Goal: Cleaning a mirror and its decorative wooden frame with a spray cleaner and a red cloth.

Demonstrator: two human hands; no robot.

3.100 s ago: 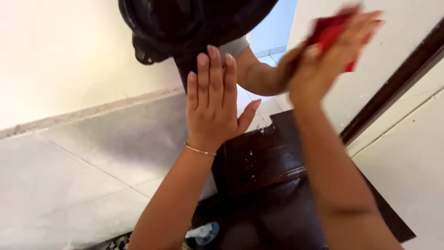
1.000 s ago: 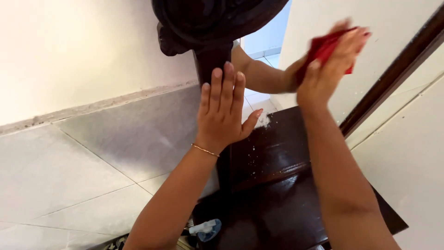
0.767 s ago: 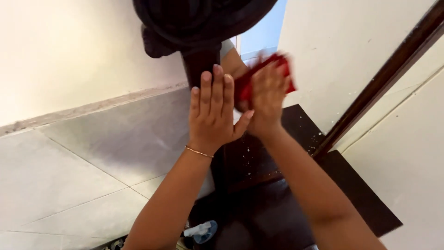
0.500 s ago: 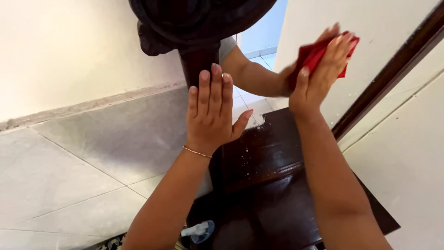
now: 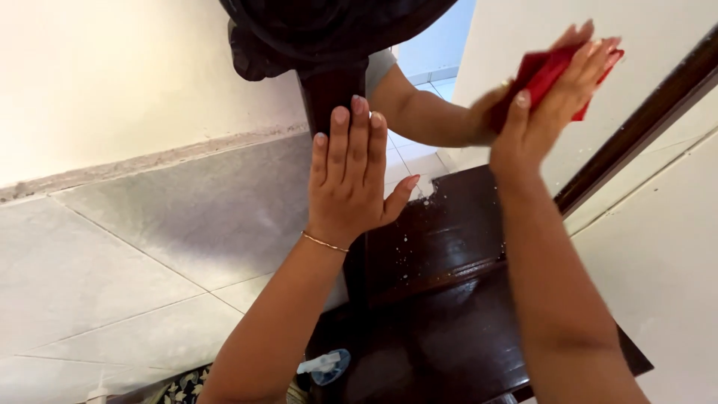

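Observation:
My right hand [image 5: 550, 97] presses a red cloth [image 5: 550, 67] flat against a mirror pane [image 5: 516, 30] at the upper right. The mirror shows a reflected forearm [image 5: 426, 120] meeting the cloth. My left hand [image 5: 355, 176] lies flat with its fingers straight, palm against the mirror's left edge beside a dark wooden post [image 5: 329, 90]. It holds nothing and wears a thin bracelet at the wrist.
A dark glossy wooden surface [image 5: 441, 247] with white specks lies below the hands. A blue and white spray bottle [image 5: 323, 366] lies at the bottom. A dark wooden frame strip [image 5: 636, 127] runs diagonally at right. Grey floor tiles [image 5: 112, 247] and a cream wall fill the left.
My right hand swept the red cloth left until it was beside my left hand, then back to the upper right. My left hand stayed flat in place.

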